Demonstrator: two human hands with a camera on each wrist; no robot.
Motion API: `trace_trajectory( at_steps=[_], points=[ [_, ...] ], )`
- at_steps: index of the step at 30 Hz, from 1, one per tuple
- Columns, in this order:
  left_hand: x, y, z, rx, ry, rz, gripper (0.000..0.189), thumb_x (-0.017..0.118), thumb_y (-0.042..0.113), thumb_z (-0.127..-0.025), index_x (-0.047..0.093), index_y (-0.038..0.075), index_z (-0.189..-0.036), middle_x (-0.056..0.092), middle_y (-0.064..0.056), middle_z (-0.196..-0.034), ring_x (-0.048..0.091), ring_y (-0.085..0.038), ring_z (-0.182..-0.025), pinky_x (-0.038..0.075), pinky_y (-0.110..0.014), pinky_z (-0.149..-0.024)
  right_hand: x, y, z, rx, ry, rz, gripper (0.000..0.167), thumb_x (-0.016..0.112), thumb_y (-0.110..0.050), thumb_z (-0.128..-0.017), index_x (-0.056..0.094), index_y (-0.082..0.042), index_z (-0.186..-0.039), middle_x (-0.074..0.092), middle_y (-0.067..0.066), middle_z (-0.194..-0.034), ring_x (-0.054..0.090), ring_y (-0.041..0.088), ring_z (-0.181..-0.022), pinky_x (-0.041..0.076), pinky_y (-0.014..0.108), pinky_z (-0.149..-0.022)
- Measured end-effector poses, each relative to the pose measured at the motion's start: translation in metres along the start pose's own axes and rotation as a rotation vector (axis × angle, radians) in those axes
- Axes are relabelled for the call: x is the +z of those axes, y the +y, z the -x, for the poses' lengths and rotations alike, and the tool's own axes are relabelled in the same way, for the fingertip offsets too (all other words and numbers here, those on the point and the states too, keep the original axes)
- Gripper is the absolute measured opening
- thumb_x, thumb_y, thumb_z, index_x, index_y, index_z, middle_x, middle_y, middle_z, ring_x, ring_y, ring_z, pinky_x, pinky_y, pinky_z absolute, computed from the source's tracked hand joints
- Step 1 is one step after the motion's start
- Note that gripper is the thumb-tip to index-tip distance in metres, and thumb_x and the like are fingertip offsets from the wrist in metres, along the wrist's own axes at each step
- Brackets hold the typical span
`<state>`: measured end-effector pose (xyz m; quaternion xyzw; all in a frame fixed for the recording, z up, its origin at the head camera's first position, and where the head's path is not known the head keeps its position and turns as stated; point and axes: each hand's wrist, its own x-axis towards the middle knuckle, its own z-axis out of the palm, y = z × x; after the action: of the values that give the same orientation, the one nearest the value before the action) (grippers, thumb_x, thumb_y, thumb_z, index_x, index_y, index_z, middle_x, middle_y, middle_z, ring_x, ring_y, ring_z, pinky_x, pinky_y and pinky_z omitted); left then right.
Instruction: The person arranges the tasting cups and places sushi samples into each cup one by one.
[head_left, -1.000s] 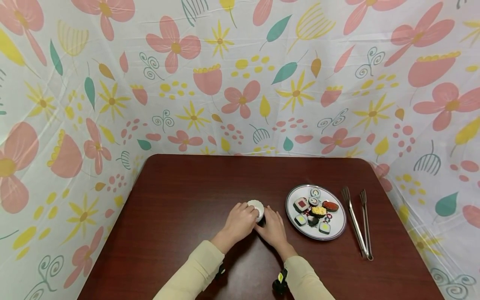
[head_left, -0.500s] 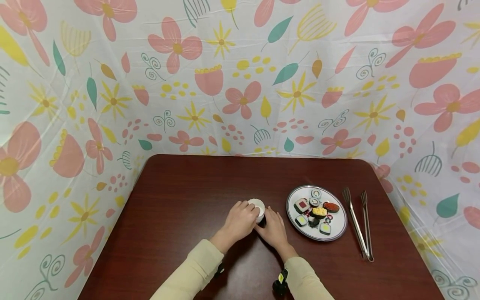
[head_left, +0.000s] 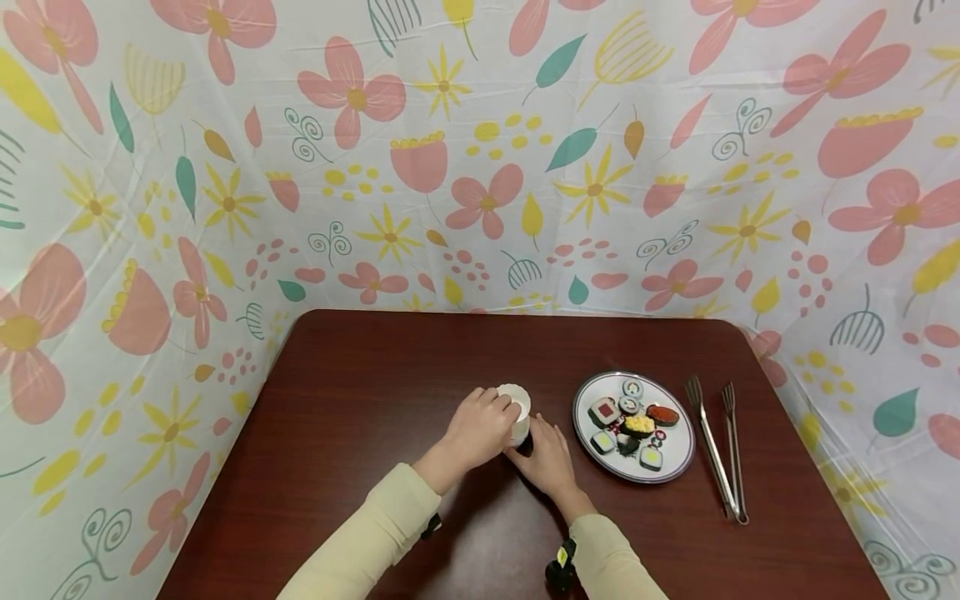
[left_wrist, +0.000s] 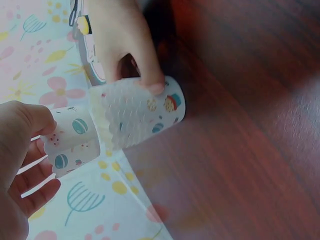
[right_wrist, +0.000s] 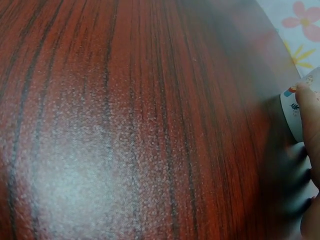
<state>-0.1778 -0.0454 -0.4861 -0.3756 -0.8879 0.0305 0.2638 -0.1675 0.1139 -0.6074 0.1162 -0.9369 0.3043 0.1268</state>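
Tabletop [head_left: 360,400]: plate [head_left: 675,450] at right | right hand [head_left: 546,458]: grip clamped round cup stack [left_wrist: 132,117], left of plate | left hand [head_left: 483,425]: grip pinching single cup [left_wrist: 72,140] at stack's mouth, can't tell if detached | step: looks like unstacking | next: likely calls for bracing stack, drawing cup off

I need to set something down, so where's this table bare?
Widest: left of the left hand, to the left edge of the table. Another: beyond the cups, up to the floral cloth. The right is crowded: plate and tongs lie close together, with a narrow gap between plate and right hand.
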Motion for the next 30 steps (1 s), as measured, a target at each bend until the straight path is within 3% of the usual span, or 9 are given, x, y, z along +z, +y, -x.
trace_trajectory(
  at_steps=[5, 17, 23, 30],
  points=[
    [-0.003, -0.011, -0.003, 0.003, 0.029, -0.003, 0.016, 0.070, 0.021, -0.073, 0.066, 0.017, -0.089, 0.065, 0.005, -0.083, 0.057, -0.014, -0.075, 0.043, -0.025, -0.065, -0.001, -0.001, 0.000, 0.010, -0.012, 0.003, 0.064, 0.075, -0.040, -0.071, 0.053, -0.008, -0.122, 0.059, 0.014, -0.119, 0.047, 0.035, -0.122, 0.031, 0.060, -0.098],
    [-0.001, -0.048, 0.000, -0.047, -0.012, -0.025, 0.014, 0.072, 0.018, -0.074, 0.066, 0.014, -0.087, 0.064, 0.002, -0.081, 0.057, -0.017, -0.075, 0.042, -0.027, -0.064, 0.002, 0.000, 0.000, -0.001, 0.007, 0.015, 0.065, 0.077, -0.037, -0.069, 0.054, -0.006, -0.121, 0.060, 0.015, -0.118, 0.049, 0.034, -0.120, 0.033, 0.059, -0.097],
    [0.002, -0.072, 0.006, -0.097, -0.031, -0.020, 0.010, 0.070, 0.015, -0.076, 0.064, 0.013, -0.084, 0.063, 0.001, -0.080, 0.056, -0.018, -0.075, 0.042, -0.028, -0.065, 0.004, 0.002, 0.000, -0.022, 0.024, 0.039, 0.065, 0.077, -0.038, -0.069, 0.054, -0.006, -0.120, 0.061, 0.015, -0.116, 0.050, 0.033, -0.119, 0.034, 0.058, -0.096],
    [0.003, -0.103, 0.021, -0.173, -0.092, -0.007, 0.010, 0.069, 0.014, -0.077, 0.062, 0.011, -0.083, 0.062, -0.001, -0.082, 0.057, -0.021, -0.078, 0.044, -0.031, -0.069, 0.002, 0.000, 0.001, 0.014, -0.003, 0.019, 0.065, 0.077, -0.037, -0.069, 0.054, -0.005, -0.121, 0.060, 0.017, -0.119, 0.048, 0.033, -0.122, 0.031, 0.057, -0.099]
  ],
)
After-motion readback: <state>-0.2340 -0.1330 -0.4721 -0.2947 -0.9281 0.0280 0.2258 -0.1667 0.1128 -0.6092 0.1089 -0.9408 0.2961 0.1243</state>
